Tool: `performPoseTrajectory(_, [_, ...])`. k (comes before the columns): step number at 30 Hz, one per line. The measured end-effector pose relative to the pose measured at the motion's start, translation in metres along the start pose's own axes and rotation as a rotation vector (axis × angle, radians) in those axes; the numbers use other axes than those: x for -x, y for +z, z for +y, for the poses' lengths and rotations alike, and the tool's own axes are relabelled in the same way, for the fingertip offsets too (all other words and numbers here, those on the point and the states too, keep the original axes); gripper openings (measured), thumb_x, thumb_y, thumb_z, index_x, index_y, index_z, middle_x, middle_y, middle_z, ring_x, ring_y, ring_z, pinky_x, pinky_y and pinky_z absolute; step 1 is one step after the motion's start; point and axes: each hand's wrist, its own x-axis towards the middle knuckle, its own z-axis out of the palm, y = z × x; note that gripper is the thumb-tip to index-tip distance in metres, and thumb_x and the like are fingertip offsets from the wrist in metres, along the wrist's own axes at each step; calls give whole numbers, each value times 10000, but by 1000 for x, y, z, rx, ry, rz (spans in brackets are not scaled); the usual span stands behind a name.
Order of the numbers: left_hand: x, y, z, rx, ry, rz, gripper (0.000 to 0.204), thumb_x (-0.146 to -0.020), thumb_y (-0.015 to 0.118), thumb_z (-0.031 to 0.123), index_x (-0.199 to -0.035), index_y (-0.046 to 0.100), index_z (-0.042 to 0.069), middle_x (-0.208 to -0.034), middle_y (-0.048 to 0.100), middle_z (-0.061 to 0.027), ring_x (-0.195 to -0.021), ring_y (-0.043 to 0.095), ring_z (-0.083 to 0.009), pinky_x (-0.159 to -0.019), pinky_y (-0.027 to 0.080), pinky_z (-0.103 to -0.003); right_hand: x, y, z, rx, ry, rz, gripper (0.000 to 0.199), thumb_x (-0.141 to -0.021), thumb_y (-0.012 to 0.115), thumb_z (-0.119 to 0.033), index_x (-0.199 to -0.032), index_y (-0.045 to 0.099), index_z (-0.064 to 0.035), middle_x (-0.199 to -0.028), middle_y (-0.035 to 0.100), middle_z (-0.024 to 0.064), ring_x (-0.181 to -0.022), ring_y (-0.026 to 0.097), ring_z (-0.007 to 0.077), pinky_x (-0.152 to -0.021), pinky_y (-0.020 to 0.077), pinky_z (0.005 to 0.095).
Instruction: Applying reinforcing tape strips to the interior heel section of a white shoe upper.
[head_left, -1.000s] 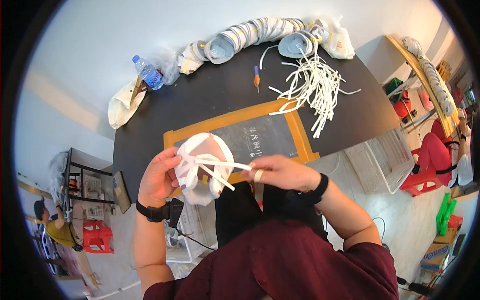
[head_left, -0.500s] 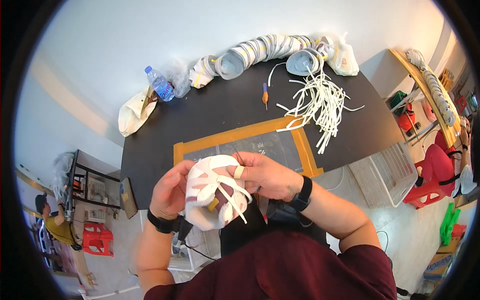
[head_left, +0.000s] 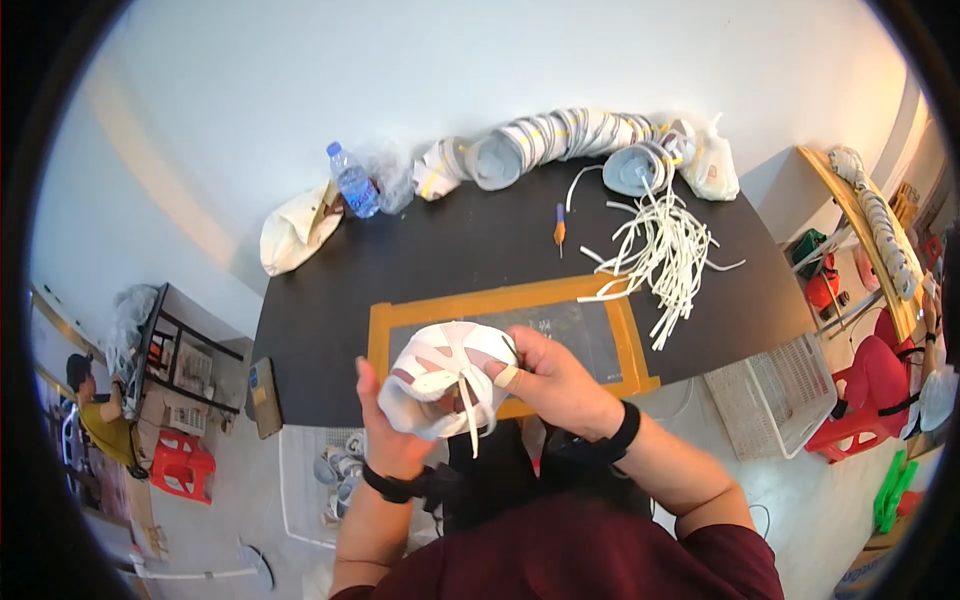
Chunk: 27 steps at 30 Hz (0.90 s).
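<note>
A white shoe upper [head_left: 455, 345] with mauve patches is held over the near edge of the table. A white lace [head_left: 472, 425] hangs from its front. My right hand [head_left: 565, 390] pinches its right side, with a pale band around the thumb. A thin dark thing shows by those fingertips, too small to name. My left hand [head_left: 398, 440] cups the upper from the left and below. Its thumb sticks up beside the upper, and its other fingers are partly hidden behind it.
On the dark table [head_left: 440, 255] lie a bundle of white laces [head_left: 665, 255], an orange-and-purple handled tool [head_left: 560, 228] and a taped rectangle [head_left: 480, 293]. Nested shoe uppers [head_left: 560, 140], a water bottle [head_left: 353, 182] and a white bag [head_left: 712, 168] line the wall. A crate [head_left: 765, 365] stands right.
The upper has turned and tilted, and its lace now hangs nearly straight down. My left hand has moved lower on it. The whole view has shifted, with the table's things lower in the picture.
</note>
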Motion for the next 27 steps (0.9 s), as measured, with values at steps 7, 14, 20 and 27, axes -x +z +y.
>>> performPoseTrajectory(7, [-3,6,48,-1044,-320,-105,261,-904,682,202,-1066,611,10,-957,633,-21,-894,586,-100,-793,478,-263,-6,-16,1,813,-212,-242,187,-854,610,-126,-1032,574,-86,-932,617,156,-875,632,362,-737,508,435])
performPoseTrajectory(14, [3,-5,7,-1172,15,41,131,-925,653,107,-997,631,-1,-875,605,-6,-814,537,-66,-729,449,-243,12,12,-5,922,-512,206,265,-817,655,-85,-1068,577,-113,-1095,579,71,-806,662,331,-642,548,399])
performPoseTrajectory(20, [6,-1,-25,-1131,225,135,108,-925,636,73,-990,608,-9,-892,594,-35,-827,524,-99,-752,444,-264,22,15,23,824,-173,207,214,-866,700,-138,-997,548,-67,-924,608,124,-819,655,311,-697,533,381])
performPoseTrajectory(27, [7,-19,-34,-1371,434,47,135,-891,643,44,-986,582,-30,-943,576,-108,-858,547,-230,-770,447,-298,22,13,32,750,-137,220,187,-868,660,-88,-970,508,-48,-939,609,154,-823,634,370,-683,515,428])
